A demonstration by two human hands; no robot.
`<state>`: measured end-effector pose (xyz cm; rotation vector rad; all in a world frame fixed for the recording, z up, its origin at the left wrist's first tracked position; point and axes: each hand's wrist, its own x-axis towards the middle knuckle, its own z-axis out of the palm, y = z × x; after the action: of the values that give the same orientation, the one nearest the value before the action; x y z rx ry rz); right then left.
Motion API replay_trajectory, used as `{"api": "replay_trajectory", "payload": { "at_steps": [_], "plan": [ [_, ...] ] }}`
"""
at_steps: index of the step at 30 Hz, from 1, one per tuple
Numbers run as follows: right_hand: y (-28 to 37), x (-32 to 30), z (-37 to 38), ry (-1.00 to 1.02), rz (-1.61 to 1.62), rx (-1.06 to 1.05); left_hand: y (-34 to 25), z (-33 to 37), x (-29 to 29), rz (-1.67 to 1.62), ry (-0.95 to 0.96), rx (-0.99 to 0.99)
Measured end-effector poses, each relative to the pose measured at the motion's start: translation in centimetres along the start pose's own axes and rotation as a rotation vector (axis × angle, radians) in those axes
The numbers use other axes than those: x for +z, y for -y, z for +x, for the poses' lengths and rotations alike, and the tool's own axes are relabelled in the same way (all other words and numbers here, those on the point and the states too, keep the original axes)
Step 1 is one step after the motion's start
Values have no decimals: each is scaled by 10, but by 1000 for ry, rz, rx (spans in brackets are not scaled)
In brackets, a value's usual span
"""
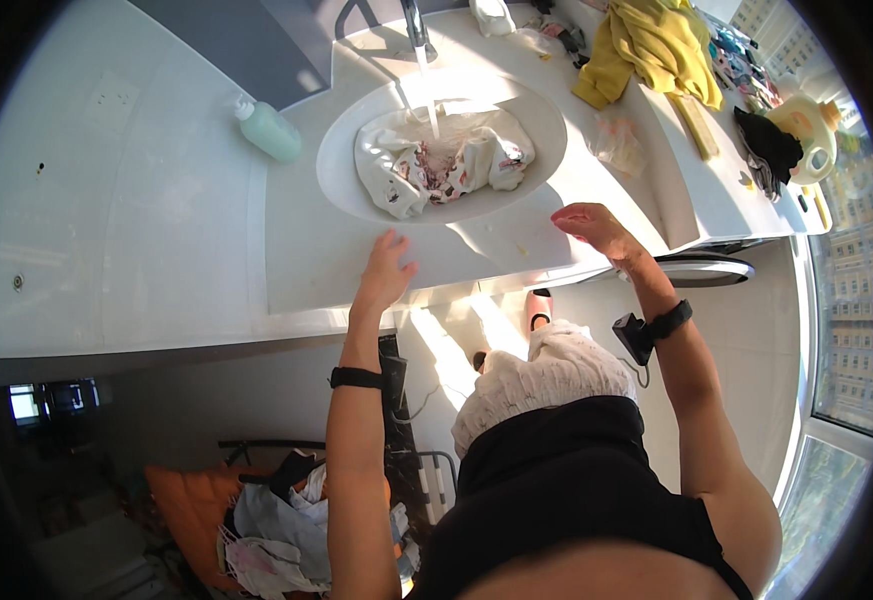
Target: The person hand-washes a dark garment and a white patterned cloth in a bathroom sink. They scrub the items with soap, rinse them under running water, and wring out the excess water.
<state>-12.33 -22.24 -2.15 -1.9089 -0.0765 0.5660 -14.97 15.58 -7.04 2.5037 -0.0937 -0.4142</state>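
Cloth [444,175]: white, soft, bunched, with a reddish-dark patterned patch; lies in the smooth oval basin [334,160]. Tap [415,28], metal, basin's 12 o'clock, water [429,95] running. Wetting appears begun; lifting out not yet done. Left hand [388,270] at 7 o'clock, right hand [594,226] at 4: apart, both empty. Bottle [269,131]: pale green, rounded, 9 o'clock. Garment [651,50]: yellow, crumpled, 2 o'clock.

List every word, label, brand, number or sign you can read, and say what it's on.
None can be read.
Patterned white cloth: print too small to make out.
Pale yellow jug: no legible lettering.
Green pump bottle: no legible lettering.
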Motion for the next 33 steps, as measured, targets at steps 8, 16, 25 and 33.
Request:
{"api": "replay_trajectory", "payload": {
  "at_steps": [8,16,25,33],
  "plan": [
    [2,1,0,4,5,-10,2,-2,2,5,-10,15],
    [33,-25,10,-9,22,-79,0,-1,4,45,-2,25],
    [159,-108,86,-14,-239,-176,-10,-7,-8,32,-9,44],
    [201,-147,196,131,-230,-134,-4,-6,-6,-156,18,43]
  ]
}}
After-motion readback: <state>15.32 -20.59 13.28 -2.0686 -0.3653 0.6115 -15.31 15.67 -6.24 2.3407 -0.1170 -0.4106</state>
